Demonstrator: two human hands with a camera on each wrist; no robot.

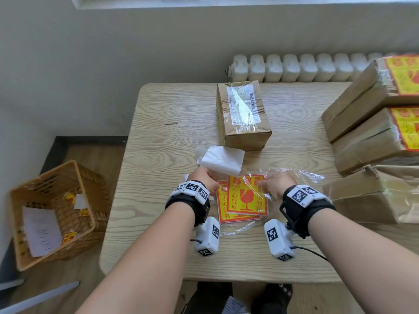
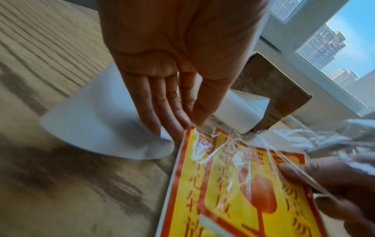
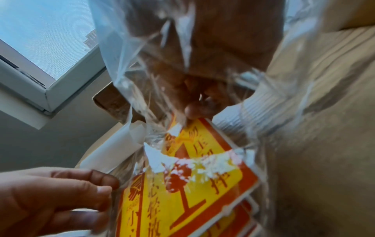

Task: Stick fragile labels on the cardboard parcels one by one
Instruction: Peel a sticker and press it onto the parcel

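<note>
A stack of yellow and red fragile labels (image 1: 246, 200) (image 2: 233, 192) (image 3: 192, 184) lies in a clear plastic bag (image 1: 301, 175) (image 3: 121, 64) at the table's front. My left hand (image 1: 205, 177) (image 2: 182, 104) pinches the bag's open edge between thumb and fingertips. Inside the bag, my right hand (image 1: 277, 184) (image 3: 202, 104) pinches the top label's far corner. A brown cardboard parcel (image 1: 243, 118) (image 2: 270, 85) with a shipping slip under tape stands behind, apart from both hands, with no fragile label showing on it.
White backing paper (image 1: 223, 160) (image 2: 101, 112) lies between the parcel and the labels. Several labelled parcels (image 1: 371, 114) are stacked at the right, above a torn cardboard box (image 1: 374, 191). A basket (image 1: 52, 211) with scraps stands on the floor at the left. A small dark pin (image 1: 171, 123) lies on the table (image 1: 158, 155).
</note>
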